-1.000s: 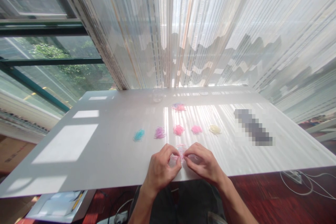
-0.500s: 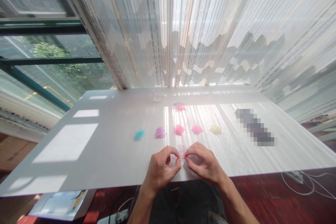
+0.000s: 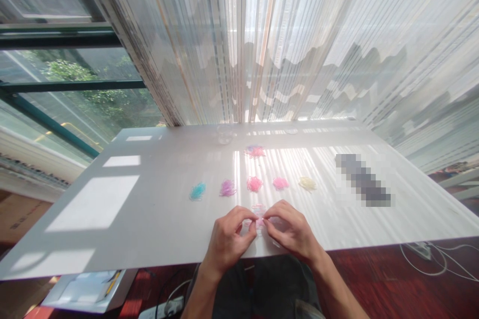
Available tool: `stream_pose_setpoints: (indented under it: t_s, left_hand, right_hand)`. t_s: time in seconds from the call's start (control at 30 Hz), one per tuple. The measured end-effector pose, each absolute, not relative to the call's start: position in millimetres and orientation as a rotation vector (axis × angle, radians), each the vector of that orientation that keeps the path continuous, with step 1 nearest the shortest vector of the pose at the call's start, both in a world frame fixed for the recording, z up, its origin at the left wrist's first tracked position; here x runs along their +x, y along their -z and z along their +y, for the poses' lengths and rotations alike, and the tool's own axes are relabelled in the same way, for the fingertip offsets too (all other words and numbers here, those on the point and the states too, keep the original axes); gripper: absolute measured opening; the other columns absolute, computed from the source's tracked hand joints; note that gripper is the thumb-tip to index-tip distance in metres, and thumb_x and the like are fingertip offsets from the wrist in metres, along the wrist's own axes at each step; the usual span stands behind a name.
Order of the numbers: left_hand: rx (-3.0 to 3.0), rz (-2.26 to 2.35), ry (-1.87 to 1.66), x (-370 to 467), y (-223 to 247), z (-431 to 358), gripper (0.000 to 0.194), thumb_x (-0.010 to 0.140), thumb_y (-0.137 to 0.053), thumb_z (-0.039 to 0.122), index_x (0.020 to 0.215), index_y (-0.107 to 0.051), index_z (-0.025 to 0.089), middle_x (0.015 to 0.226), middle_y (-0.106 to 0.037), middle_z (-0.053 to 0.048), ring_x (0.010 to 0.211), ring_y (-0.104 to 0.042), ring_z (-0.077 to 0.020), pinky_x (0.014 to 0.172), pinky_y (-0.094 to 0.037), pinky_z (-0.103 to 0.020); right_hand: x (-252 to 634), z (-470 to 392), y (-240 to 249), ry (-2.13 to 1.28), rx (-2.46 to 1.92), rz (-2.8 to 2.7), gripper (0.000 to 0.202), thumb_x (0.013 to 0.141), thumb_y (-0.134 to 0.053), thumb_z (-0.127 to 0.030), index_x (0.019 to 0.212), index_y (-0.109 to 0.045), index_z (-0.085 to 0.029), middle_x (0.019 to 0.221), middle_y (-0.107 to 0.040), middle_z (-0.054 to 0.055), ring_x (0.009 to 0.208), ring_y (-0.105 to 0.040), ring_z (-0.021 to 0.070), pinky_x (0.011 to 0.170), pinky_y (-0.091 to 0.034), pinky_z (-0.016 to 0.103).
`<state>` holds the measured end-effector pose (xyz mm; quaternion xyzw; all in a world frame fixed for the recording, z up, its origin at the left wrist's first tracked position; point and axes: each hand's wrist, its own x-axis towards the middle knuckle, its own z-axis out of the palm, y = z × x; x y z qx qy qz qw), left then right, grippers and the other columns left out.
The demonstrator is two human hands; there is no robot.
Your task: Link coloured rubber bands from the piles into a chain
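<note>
Far left, window (image 3: pixel 86 84) with foliage behind it; white table (image 3: pixel 168 229) running across below, sun patches on its left end. Moving right along the table: a teal pile (image 3: pixel 197 191) of thin strands, then a purple pile (image 3: pixel 227 188), with a clear container (image 3: pixel 225 135) well beyond it toward the far edge. Left hand (image 3: pixel 229 237) next, at the near edge, thumb and forefinger curled round into a pinch, tips pointing right. Just at and beyond those tips, a loose near pile (image 3: pixel 258 207) of pinkish strands, lying between the two hands and partly hidden by the fingers. This is the relation that counts: the pile sits straight ahead of the narrow gap where the pinches face each other, about evenly near to both hands, neither clearly closer. Its long axis can't be made out with the fingers over it. Behind it, farther off in nearly the same line, a red-pink pile (image 3: pixel 254 184), then a mixed pile (image 3: pixel 255 151). Right hand (image 3: pixel 291 232) mirrors the left, thumb and forefinger tips drawn close, pointing left. Strands this fine are hard to read at this size; whether either pinch has one caught, cannot tell. Farther right, a pink pile (image 3: pixel 280 183) past the right knuckles, a pale yellow pile (image 3: pixel 307 183), and lastly a dark pixelated object (image 3: pixel 362 181), well apart, slanting down to the right.
</note>
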<state>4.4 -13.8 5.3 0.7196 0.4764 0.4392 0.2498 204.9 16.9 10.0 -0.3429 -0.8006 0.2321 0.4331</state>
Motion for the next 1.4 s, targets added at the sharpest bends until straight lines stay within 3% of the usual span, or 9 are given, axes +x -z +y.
stream_pose_setpoints:
  t_s: [0.47, 1.4]
  left_hand:
    - [1.952, 1.382, -1.202, 3.1, 0.7, -12.8, 0.011, 0.098, -0.065, 0.028, 0.095, -0.072, 0.021, 0.090, -0.076, -0.004, 0.072, -0.068, -0.0136, 0.058, -0.051, -0.020]
    - [1.995, 1.402, -1.223, 3.9, -0.2, -11.9, 0.010, 0.099, -0.064, 0.025, 0.096, -0.072, 0.021, 0.089, -0.076, -0.002, 0.072, -0.067, -0.0134, 0.060, -0.050, -0.021]
  right_hand:
    - [206.1, 17.5, -8.3, -0.513, -0.891, -1.968, 0.011, 0.096, -0.064, -0.016, 0.097, -0.070, -0.025, 0.082, -0.073, 0.003, 0.077, -0.068, 0.0209, 0.068, -0.055, 0.033]
    - [203.3, 17.3, -8.8, -0.436, -0.943, -1.991, 0.013, 0.100, -0.060, -0.021, 0.092, -0.071, -0.022, 0.079, -0.071, 0.003, 0.074, -0.067, 0.0189, 0.067, -0.054, 0.030]
